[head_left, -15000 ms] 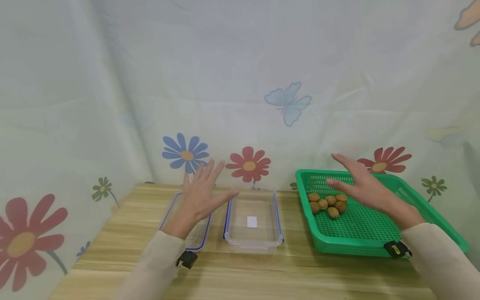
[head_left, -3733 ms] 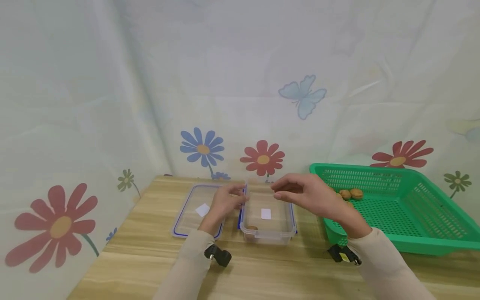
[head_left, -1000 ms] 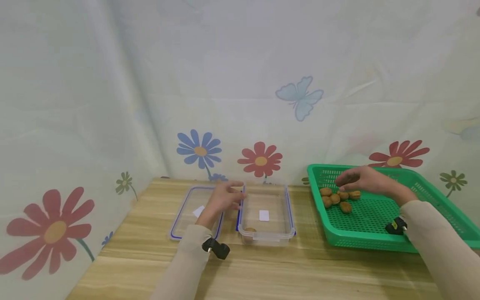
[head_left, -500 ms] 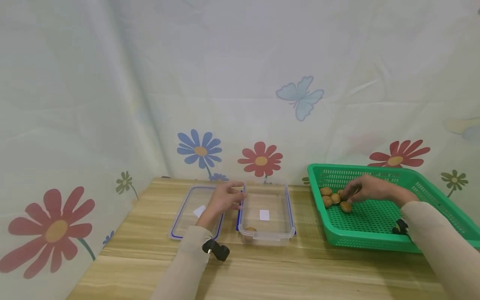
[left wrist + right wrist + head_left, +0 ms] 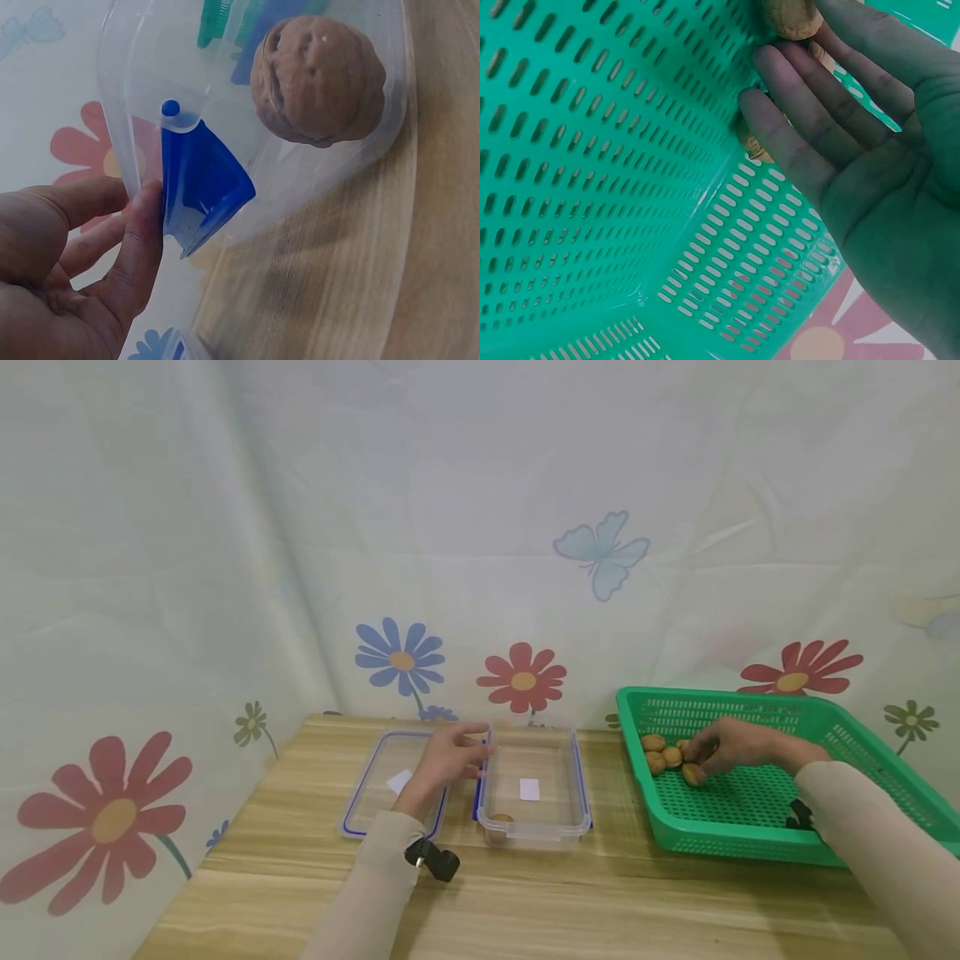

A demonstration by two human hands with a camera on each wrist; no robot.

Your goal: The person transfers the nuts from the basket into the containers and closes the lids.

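Note:
My left hand (image 5: 448,758) holds the left edge of a clear food container (image 5: 543,832), its fingers at the blue latch (image 5: 204,172) in the left wrist view. One walnut (image 5: 319,79) lies in the container's near left corner. Inside the green basket (image 5: 720,845), my right hand (image 5: 731,745) reaches down and pinches a walnut (image 5: 693,775) between thumb and fingertips. That walnut (image 5: 793,19) shows at the top edge of the right wrist view. Several other walnuts (image 5: 655,763) cluster beside it, partly hidden by the fingers.
The container's blue-edged lid (image 5: 367,793) lies flat left of it, partly under my left forearm. White labels sit on the lid (image 5: 400,782) and container. A flower-printed cloth (image 5: 457,568) hangs behind the wooden table (image 5: 517,902).
My right hand, earlier above the container, has come down into the basket and closed on a walnut, tilting it slightly. The left hand has kept its place over the last second.

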